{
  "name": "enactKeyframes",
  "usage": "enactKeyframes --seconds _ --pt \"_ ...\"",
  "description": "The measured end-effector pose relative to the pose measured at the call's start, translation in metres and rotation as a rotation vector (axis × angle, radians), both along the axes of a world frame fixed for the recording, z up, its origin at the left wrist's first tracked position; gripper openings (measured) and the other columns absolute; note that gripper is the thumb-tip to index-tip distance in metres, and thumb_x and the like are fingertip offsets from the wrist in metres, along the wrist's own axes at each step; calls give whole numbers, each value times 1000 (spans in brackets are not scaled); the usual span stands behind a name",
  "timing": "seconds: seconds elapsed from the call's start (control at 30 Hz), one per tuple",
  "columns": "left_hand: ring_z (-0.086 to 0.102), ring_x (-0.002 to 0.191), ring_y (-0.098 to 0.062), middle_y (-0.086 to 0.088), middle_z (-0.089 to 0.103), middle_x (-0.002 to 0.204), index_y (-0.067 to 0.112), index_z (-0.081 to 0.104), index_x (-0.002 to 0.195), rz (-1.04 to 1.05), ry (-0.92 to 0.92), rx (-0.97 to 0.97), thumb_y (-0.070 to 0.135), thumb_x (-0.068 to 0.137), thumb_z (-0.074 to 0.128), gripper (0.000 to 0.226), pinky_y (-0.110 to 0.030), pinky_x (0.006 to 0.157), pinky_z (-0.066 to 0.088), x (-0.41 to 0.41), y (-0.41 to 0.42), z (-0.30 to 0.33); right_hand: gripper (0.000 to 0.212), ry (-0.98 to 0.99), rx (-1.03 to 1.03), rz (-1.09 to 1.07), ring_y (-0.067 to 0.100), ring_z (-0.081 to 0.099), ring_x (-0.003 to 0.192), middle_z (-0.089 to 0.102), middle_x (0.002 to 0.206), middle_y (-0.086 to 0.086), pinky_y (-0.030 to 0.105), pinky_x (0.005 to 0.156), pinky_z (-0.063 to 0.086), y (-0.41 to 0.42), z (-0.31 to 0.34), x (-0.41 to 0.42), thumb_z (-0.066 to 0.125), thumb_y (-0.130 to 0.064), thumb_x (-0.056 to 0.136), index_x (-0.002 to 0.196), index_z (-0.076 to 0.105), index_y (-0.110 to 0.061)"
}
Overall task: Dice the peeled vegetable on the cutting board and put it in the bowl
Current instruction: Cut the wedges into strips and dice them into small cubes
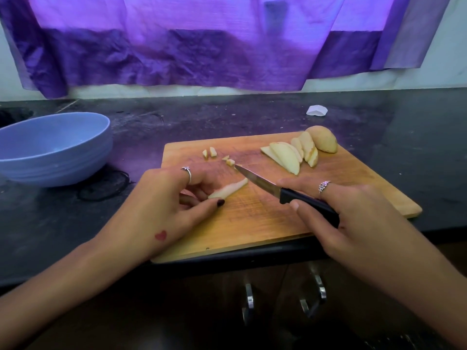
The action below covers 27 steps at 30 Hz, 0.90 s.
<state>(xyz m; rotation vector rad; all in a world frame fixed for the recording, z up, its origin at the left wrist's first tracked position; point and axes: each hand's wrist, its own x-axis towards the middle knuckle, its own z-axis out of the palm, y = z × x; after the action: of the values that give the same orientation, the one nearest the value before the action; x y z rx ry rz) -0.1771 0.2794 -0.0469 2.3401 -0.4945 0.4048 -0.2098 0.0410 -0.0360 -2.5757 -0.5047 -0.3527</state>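
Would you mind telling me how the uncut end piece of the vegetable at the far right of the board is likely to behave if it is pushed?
The uncut end piece looks rounded on top, so it may rock or roll if nudged sideways. Its peeled surface probably makes it somewhat slippery. It leans against the fanned slices, so a push would likely topple those too.

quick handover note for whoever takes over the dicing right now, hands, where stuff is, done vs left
Left hand pins a potato strip on the cutting board. Right hand grips the knife, tip near a few cut cubes.
Done: potato sliced, a few cubes cut.
Left: dice this strip, the fanned slices and the end piece, then move everything into the blue bowl; nothing visible inside it.
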Motion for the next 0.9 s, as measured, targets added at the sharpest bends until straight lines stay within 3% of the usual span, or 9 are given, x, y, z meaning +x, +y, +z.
enactKeyframes --seconds 0.23,0.43,0.57,0.7,0.8,0.9 --pt "63 79 1 13 66 75 20 73 87 23 -20 -47 17 75 77 13 -8 71 50 -1 -2 -2 36 37 -83 -6 9 50 55 51 58 -12 17 44 29 8 4 3 41 -48 86 119 55 -49" --pt "63 78 2 13 68 77 21 74 87 43 -29 -24 21 75 77 12 -14 72 52 -2 -2 -3 40 98 -136 25 9 52 54 61 69 -9 29 51 46 5 13 3 36 -51 83 121 49 -54" --pt "63 77 2 14 68 76 20 74 85 58 -33 -16 21 75 77 11 -15 71 52 -2 -3 -3 46 -6 -184 -20 11 48 58 60 69 -9 34 56 45 4 11 2 31 -52 82 123 50 -52" --pt "63 77 2 13 68 76 19 74 84 55 -34 -29 19 75 77 10 -11 69 52 -2 -5 -3 39 -44 -86 -28 10 44 45 45 49 -15 18 42 30 9 5 1 41 -45 85 117 61 -40" --pt "63 76 2 12 67 76 18 74 84 53 -33 -32 18 75 77 9 -10 68 52 -2 -5 -4 39 5 -56 20 2 53 60 46 49 -14 17 51 39 17 5 -2 40 -45 86 120 58 -42" --pt "63 76 2 13 67 75 19 74 84 51 -32 -29 20 75 77 9 -12 69 53 -2 -5 -3 35 6 -65 30 7 48 53 47 57 -13 19 47 34 20 3 1 40 -45 92 126 49 -47"
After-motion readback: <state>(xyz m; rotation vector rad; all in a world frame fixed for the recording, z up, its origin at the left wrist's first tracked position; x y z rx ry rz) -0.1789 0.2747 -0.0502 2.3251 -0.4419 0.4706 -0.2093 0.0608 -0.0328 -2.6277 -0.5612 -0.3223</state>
